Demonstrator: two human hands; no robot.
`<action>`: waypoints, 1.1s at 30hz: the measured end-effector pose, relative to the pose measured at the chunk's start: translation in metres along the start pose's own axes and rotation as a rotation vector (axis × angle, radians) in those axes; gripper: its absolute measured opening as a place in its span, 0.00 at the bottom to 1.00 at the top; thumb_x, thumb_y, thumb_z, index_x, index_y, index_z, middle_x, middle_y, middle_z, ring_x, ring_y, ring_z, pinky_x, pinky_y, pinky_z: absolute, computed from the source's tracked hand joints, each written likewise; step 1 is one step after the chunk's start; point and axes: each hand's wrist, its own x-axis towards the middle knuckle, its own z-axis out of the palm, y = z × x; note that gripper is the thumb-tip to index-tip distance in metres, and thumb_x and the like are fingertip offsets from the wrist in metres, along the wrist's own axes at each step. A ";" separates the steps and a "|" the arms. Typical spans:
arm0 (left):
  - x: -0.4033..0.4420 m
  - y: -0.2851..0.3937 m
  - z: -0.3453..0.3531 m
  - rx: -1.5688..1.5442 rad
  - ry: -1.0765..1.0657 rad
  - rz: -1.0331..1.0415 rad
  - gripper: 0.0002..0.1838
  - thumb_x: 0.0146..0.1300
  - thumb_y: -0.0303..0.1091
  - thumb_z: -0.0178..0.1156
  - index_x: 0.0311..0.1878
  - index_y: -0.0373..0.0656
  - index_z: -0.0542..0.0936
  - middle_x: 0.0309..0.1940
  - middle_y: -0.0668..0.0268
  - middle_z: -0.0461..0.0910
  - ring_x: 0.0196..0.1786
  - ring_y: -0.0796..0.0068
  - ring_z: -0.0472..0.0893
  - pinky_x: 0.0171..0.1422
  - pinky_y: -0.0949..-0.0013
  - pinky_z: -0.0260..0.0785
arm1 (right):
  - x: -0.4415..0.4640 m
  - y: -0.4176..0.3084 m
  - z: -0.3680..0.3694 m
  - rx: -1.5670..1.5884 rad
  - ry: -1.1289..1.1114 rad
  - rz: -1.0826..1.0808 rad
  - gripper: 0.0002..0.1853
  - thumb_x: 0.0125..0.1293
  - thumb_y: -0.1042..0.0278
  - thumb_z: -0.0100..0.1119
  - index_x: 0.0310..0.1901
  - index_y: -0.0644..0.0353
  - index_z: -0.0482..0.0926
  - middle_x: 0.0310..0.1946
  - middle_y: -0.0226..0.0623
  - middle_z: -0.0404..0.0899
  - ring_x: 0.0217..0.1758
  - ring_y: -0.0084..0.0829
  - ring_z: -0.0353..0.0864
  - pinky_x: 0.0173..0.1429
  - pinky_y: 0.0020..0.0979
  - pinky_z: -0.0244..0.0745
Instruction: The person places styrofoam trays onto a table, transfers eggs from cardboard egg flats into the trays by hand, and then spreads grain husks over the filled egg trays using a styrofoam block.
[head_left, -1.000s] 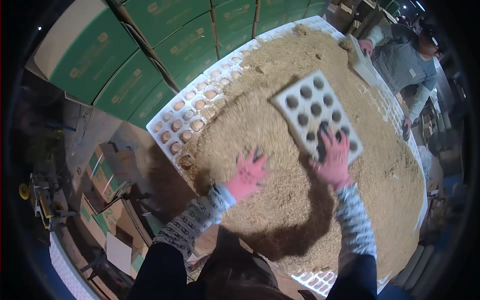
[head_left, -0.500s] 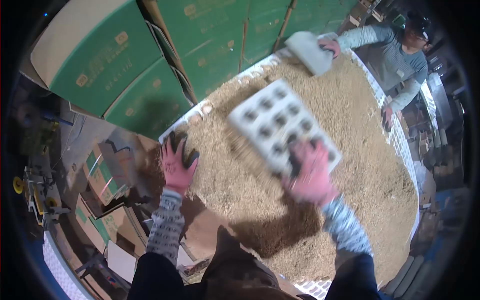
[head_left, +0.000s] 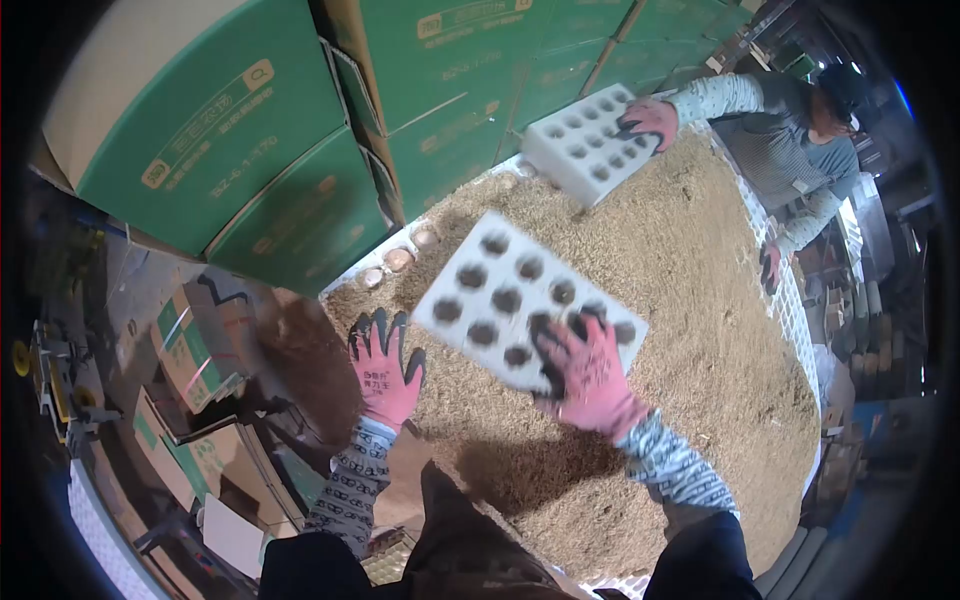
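Observation:
Loose brown husk-like material [head_left: 700, 330] covers most of a wide surface with white foam trays under it. My right hand [head_left: 585, 375], in a pink glove with dark fingertips, holds a white foam block [head_left: 515, 285] with round holes by its lower right part, above the husks. My left hand [head_left: 385, 370], gloved alike, rests on the husks at the left edge with fingers spread and holds nothing. Between the block and the boxes, a few round brownish items [head_left: 399, 260] show in white tray cells.
Green cartons [head_left: 250, 150] are stacked along the far left side. A co-worker [head_left: 790, 150] at the upper right presses another holed foam block [head_left: 590, 140] near the cartons. Opened cardboard boxes [head_left: 225, 460] lie at the lower left. White tray edging [head_left: 790, 310] runs along the right.
The foam block in my right hand has moved left and turned. My left hand has shifted left to the edge. The co-worker's block has moved toward the cartons. Fewer tray cells show at the left.

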 end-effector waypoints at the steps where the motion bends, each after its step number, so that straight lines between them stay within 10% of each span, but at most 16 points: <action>1: 0.000 0.000 -0.002 0.004 -0.004 0.013 0.38 0.51 0.50 0.63 0.63 0.42 0.68 0.68 0.48 0.56 0.70 0.45 0.55 0.74 0.45 0.41 | -0.011 -0.006 0.010 -0.057 -0.001 -0.066 0.43 0.50 0.31 0.53 0.65 0.50 0.66 0.65 0.38 0.64 0.68 0.53 0.55 0.72 0.55 0.43; 11: 0.000 0.010 -0.014 -0.037 0.033 0.020 0.33 0.55 0.45 0.60 0.64 0.45 0.67 0.68 0.55 0.58 0.71 0.50 0.54 0.74 0.47 0.43 | 0.093 0.101 -0.027 -0.253 0.164 0.109 0.40 0.57 0.36 0.49 0.66 0.55 0.65 0.66 0.40 0.63 0.72 0.44 0.56 0.75 0.46 0.44; 15: 0.002 0.008 -0.012 -0.069 0.066 0.001 0.32 0.55 0.47 0.59 0.63 0.47 0.68 0.67 0.56 0.60 0.71 0.50 0.55 0.74 0.48 0.42 | 0.107 0.187 -0.063 -0.153 0.072 0.685 0.33 0.61 0.41 0.47 0.60 0.58 0.70 0.59 0.41 0.72 0.63 0.40 0.68 0.64 0.42 0.60; 23: 0.000 -0.004 0.001 -0.296 0.223 0.014 0.32 0.54 0.42 0.61 0.62 0.38 0.67 0.65 0.50 0.61 0.69 0.48 0.56 0.74 0.47 0.44 | 0.091 -0.029 -0.081 0.068 -0.211 0.277 0.41 0.62 0.31 0.38 0.67 0.56 0.62 0.66 0.48 0.62 0.70 0.51 0.56 0.72 0.51 0.48; 27: -0.023 -0.009 0.015 -0.723 0.392 -0.129 0.34 0.52 0.27 0.61 0.64 0.35 0.63 0.69 0.49 0.55 0.71 0.46 0.54 0.74 0.50 0.46 | 0.064 -0.054 -0.008 -0.131 0.222 -0.102 0.41 0.55 0.33 0.45 0.64 0.55 0.68 0.66 0.45 0.63 0.70 0.49 0.57 0.73 0.48 0.47; 33: -0.120 -0.049 0.010 -0.800 0.349 -0.336 0.35 0.52 0.23 0.59 0.66 0.34 0.61 0.70 0.46 0.52 0.72 0.46 0.53 0.75 0.56 0.45 | 0.092 -0.039 -0.041 0.025 -0.074 0.462 0.38 0.65 0.36 0.41 0.66 0.58 0.64 0.65 0.52 0.64 0.71 0.54 0.56 0.73 0.48 0.45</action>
